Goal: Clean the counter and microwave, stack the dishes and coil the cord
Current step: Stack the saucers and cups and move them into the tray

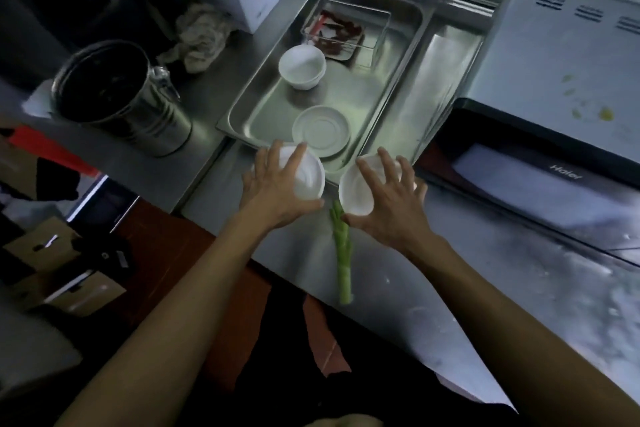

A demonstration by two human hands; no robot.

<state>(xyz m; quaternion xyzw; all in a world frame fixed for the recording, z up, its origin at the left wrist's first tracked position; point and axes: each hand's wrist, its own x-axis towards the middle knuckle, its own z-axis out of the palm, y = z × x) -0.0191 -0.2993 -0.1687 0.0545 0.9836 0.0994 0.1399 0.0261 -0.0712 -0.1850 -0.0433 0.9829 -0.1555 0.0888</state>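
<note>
The dish-stacking step was judged in hand: a small white bowl (306, 180) was clasped by the left hand (273, 191), its fingers (294, 158) spread over it. Another bowl (356, 189) was gripped likewise by the right hand (388, 201), both just before the steel tray (398, 55). Nesting one inside the other was judged next.

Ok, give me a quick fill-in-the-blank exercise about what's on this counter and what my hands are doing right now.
1. Each hand, the left hand and the right hand, grips a small white ____.
2. The green vegetable stalk lies on the counter between the two ____.
3. The upturned saucer sits inside the steel ____.
4. The yellow stains are on top of the ____.

Missing words: bowl; hands; tray; microwave
</note>
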